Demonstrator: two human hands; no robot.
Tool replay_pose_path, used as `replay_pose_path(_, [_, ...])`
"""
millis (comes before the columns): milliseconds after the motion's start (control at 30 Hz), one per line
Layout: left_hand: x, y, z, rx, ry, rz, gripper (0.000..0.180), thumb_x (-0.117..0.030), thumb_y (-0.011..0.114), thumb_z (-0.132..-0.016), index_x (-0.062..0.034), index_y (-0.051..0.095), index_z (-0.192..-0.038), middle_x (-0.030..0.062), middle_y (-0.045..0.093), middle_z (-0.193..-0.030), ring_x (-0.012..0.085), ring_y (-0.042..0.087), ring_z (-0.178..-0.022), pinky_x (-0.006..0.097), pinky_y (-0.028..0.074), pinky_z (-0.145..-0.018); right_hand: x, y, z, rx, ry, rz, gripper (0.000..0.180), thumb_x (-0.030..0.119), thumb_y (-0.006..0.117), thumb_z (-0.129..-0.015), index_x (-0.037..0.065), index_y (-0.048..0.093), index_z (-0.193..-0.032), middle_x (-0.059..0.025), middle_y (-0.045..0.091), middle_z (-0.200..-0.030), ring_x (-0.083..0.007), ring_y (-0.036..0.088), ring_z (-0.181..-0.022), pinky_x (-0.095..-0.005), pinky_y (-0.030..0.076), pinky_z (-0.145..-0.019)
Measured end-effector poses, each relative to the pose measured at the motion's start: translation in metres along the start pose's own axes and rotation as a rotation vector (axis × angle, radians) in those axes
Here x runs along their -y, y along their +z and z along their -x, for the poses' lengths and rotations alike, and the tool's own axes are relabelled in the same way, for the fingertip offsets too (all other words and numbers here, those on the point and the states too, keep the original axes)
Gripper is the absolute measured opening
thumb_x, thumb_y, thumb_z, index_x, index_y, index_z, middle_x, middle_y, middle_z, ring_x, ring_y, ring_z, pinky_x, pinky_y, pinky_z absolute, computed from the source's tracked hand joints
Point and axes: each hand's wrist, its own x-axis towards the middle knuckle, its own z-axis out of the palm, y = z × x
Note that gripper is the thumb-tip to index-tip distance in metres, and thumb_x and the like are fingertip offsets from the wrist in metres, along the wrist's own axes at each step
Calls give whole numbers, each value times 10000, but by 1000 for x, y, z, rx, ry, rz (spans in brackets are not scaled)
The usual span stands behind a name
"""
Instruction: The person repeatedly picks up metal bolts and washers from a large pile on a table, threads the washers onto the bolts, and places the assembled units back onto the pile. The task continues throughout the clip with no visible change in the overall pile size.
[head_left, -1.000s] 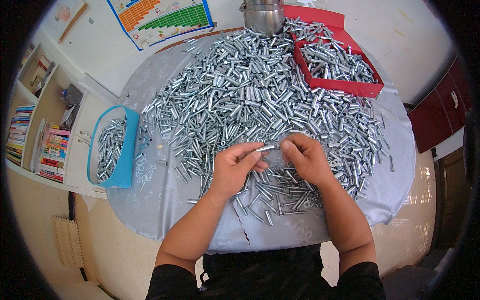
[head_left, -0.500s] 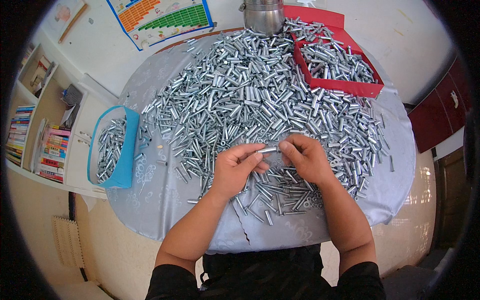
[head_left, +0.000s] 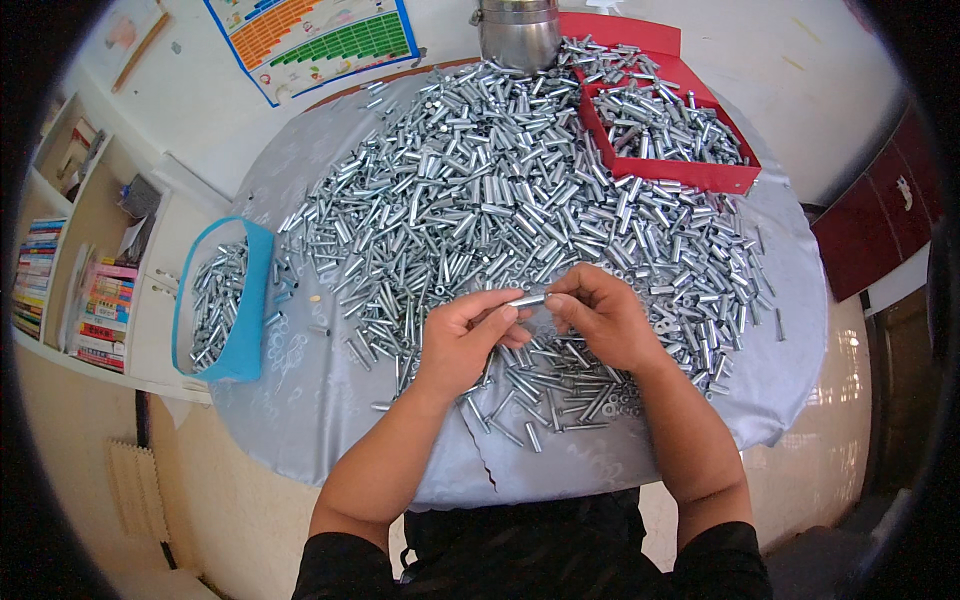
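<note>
Your left hand (head_left: 465, 338) and right hand (head_left: 600, 315) cover both ends of the small metal tube (head_left: 527, 300), so you cannot tell how it ends. The steel pot (head_left: 517, 30) is cut by the top edge. The washers (head_left: 610, 405) are too small to count.

Single head cam, fisheye, looks steeply down, close over round table (head_left: 330, 400) w/ metal sleeves (head_left: 500, 180).
</note>
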Motion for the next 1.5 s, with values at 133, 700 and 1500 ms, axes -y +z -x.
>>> replay_pose_path(133, [2,0,0,-7,1,16,235,-35,566,-929,41,633,-1141,162,700,-953,187,688,-746,293,585,-665,-2,0,0,-10,12,-52,145,93,655,-899,-8,605,-991,-39,632,-815,-86,584,-727,-242,479,-649])
replay_pose_path(700, [3,2,2,-87,76,-53,213,-41,580,-925,33,633,-1117,131,696,-976,159,678,-752,278,571,-675,7,-2,2,26,55,-31,167,110,671,-887,-15,671,-997,-30,653,-788,-87,595,-683,-247,498,-625])
replay_pose_path(1500, [-1,-5,-3,-340,183,-37,177,-59,564,-936,29,646,-1065,116,699,-946,136,647,-685,271,544,-630,5,-35,-11,-590,-54,-421,180,168,581,-946,2,651,-961,-71,666,-806,-146,638,-669,-257,515,-625])
